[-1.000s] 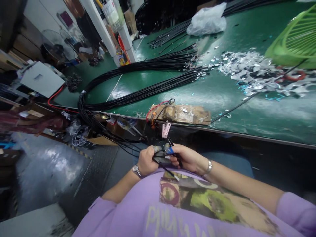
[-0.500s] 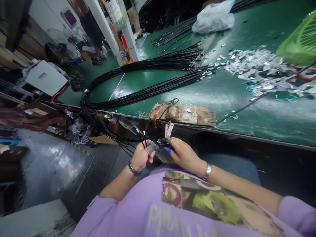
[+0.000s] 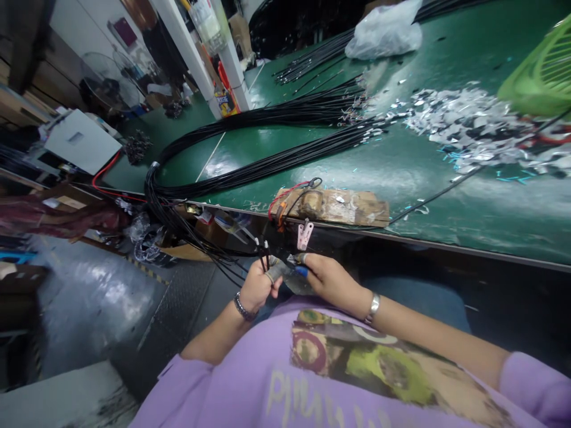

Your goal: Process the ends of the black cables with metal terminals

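Observation:
My left hand (image 3: 257, 286) is closed around a few black cables (image 3: 264, 257), whose pale ends poke up above the fist. A grey wrap covers its thumb. Just to the right, my right hand (image 3: 333, 280) has its thumb and finger pinched together at a small shiny scrap (image 3: 291, 259), possibly foil; its exact kind is too small to make out. Blue and grey covers sit on the right fingertips. Both hands are in front of the bench edge, close to each other, below a pink clothes peg (image 3: 305, 235).
A long black cable bundle (image 3: 250, 172) curves across the green bench (image 3: 464, 220) and hangs over its edge. A worn wooden block (image 3: 352, 207) lies at the front edge. Foil scraps (image 3: 468, 119), a green basket (image 3: 542, 77) and a plastic bag (image 3: 383, 32) are farther right.
My right fingertips have shifted slightly left and a shiny scrap now shows at them. The cable ends in my left hand have tilted more upright and moved slightly right.

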A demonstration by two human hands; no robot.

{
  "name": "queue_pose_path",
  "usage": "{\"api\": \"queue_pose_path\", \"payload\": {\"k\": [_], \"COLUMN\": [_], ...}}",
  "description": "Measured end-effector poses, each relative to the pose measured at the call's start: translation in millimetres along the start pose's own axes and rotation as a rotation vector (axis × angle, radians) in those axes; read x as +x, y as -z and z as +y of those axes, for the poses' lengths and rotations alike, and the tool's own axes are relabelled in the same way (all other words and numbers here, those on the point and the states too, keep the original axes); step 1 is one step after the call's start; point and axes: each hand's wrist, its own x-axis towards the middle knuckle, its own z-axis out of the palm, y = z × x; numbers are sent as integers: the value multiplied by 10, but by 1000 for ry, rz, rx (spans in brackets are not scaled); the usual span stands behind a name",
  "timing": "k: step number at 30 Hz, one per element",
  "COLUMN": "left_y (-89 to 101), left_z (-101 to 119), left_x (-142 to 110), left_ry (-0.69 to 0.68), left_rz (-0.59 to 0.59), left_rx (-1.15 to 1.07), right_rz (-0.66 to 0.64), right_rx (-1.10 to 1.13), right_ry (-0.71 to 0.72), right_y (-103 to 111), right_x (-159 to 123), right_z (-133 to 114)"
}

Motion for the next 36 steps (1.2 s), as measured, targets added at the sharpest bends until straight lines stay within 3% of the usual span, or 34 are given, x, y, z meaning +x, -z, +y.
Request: {"api": "queue_pose_path", "payload": {"k": [7,12,15,20,23,25,29,33,36], "left_y": [17,-6,-7,80,136,142,99,77,73], "left_z": [-29,-30,-28,-37,-45,-40,-2,24,21], "left_x": [-7,-21,-23,40,112,148,154,95,51], "left_ry": [2,0,17,102,161,137,-92,-502,-820], "left_rz": [11,16,-13,-208,-370,-397,-293,-166,-93], "left_rx": [1,11,31,68,118,156,208,383,603], "right_rz": [-46,38,4,-75,-229,-310,-231,-47,37], "right_rx": [316,752,945,1202,1335,1334,1188,1049,937], "right_ry": [-166,-377,-518,-621,-646,-675,-718,-705,-602], "right_y": [-42,-45,-34,-39,-39,-25,46,170,263], "right_x": [-42,-5,11,-27,-55,-60,-51,-85,-150], "right_z": [63,3,-72,-98,-61,-32,18,29,1]}}
